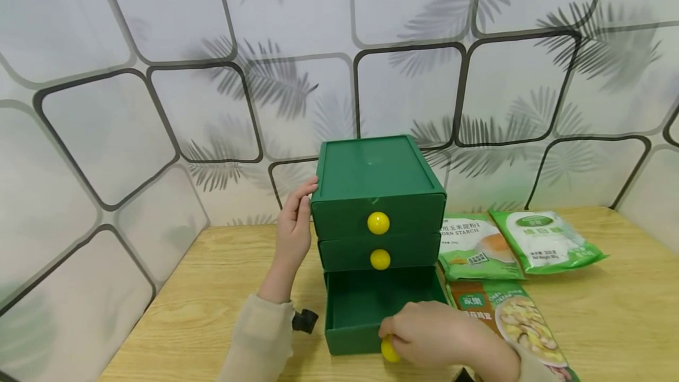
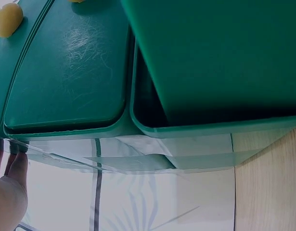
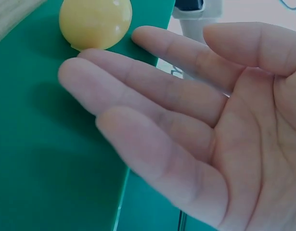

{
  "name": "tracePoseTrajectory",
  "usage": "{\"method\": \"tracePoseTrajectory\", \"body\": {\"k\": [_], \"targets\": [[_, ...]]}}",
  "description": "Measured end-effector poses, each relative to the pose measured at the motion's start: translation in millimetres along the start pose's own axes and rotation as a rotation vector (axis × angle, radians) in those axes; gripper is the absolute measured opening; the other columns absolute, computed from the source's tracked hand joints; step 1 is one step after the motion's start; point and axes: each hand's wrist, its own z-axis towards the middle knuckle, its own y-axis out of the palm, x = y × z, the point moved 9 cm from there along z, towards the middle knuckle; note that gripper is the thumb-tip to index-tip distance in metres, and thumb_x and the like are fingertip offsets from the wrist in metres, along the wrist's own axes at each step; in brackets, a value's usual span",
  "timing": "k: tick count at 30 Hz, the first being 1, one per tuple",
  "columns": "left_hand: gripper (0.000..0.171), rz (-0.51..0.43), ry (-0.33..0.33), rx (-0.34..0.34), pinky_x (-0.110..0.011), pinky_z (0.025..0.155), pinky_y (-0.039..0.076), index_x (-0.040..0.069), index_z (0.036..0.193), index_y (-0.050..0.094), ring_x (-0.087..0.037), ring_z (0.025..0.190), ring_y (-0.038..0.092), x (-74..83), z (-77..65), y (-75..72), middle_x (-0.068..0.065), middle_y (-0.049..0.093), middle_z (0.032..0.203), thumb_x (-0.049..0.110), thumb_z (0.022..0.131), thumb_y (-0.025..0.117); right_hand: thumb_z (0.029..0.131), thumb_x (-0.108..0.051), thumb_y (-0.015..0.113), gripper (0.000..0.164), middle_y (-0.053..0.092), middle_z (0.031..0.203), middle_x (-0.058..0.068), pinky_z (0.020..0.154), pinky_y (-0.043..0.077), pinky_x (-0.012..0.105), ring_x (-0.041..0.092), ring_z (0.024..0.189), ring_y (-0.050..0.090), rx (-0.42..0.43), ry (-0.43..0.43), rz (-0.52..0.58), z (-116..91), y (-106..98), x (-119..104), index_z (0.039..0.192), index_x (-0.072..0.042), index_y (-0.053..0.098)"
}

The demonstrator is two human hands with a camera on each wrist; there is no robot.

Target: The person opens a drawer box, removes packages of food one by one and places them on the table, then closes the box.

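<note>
A small green drawer cabinet (image 1: pixel 379 167) with yellow knobs stands on the table, its bottom drawer (image 1: pixel 347 339) pulled out and bare inside. My left hand (image 1: pixel 294 229) rests against the cabinet's left side near the top, fingers straight. Only part of that hand (image 2: pixel 10 192) shows in the left wrist view, at the side wall. At the bottom drawer's front, my right hand (image 1: pixel 432 332) is beside the lowest yellow knob (image 1: pixel 390 349). In the right wrist view its fingers are loosely extended, fingertips close to the knob (image 3: pixel 96 21), thumb apart.
Right of the cabinet lie a corn starch packet (image 1: pixel 477 246), a green and white packet (image 1: pixel 551 240) and a food packet with a dish pictured (image 1: pixel 530 326). A patterned wall covering (image 1: pixel 297 105) rises behind the wooden table (image 1: pixel 212 287).
</note>
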Motion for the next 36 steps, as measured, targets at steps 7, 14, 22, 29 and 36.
{"method": "tracePoseTrajectory", "body": {"k": [7, 14, 22, 29, 36], "targets": [[0.027, -0.008, -0.003, -0.003, -0.037, 0.098, 0.032, -0.004, 0.114, 0.051, -0.020, 0.121, 0.038, -0.7, 1.3, 0.1, -0.014, 0.045, 0.129, 0.003, 0.096, 0.033, 0.089, -0.014, 0.050, 0.019, 0.061, 0.091, -0.008, 0.071, 0.047, 0.026, 0.002, 0.075, 0.052, 0.026, 0.024, 0.009, 7, -8, 6, 0.100, -0.013, 0.065], [0.026, -0.002, -0.024, -0.001, -0.039, 0.098, 0.031, -0.010, 0.112, 0.049, -0.025, 0.120, 0.038, 11.9, 1.6, 1.1, -0.020, 0.044, 0.127, -0.004, 0.095, 0.032, 0.091, -0.010, 0.045, 0.020, 0.059, 0.084, -0.010, 0.067, 0.045, 0.024, 0.003, 0.069, 0.049, 0.062, 0.035, 0.057, 12, -14, 11, 0.099, -0.011, 0.064], [0.027, 0.002, -0.011, -0.003, -0.033, 0.098, 0.031, -0.006, 0.114, 0.051, -0.020, 0.121, 0.038, -1.3, 0.4, 0.1, -0.015, 0.045, 0.128, -0.001, 0.095, 0.032, 0.092, -0.016, 0.048, 0.023, 0.061, 0.097, 0.000, 0.072, 0.047, 0.029, 0.009, 0.080, 0.054, 0.111, 0.097, 0.067, 17, -16, 19, 0.108, -0.005, 0.059], [0.027, 0.005, 0.008, -0.006, -0.034, 0.098, 0.032, -0.004, 0.114, 0.051, -0.020, 0.121, 0.038, -1.9, 0.2, 0.6, -0.013, 0.045, 0.128, 0.004, 0.096, 0.033, 0.088, -0.024, 0.055, 0.033, 0.060, 0.106, 0.007, 0.081, 0.044, 0.038, 0.023, 0.099, 0.054, 0.160, 0.145, 0.087, 20, -19, 26, 0.113, -0.002, 0.056], [0.026, 0.000, 0.010, -0.001, -0.039, 0.098, 0.031, -0.005, 0.114, 0.051, -0.022, 0.120, 0.038, -0.4, 0.2, 0.1, -0.015, 0.046, 0.127, 0.002, 0.096, 0.033, 0.088, -0.027, 0.056, 0.040, 0.058, 0.106, 0.007, 0.081, 0.043, 0.040, 0.022, 0.097, 0.052, 0.170, 0.191, 0.137, 22, -19, 32, 0.118, -0.002, 0.053]]}}
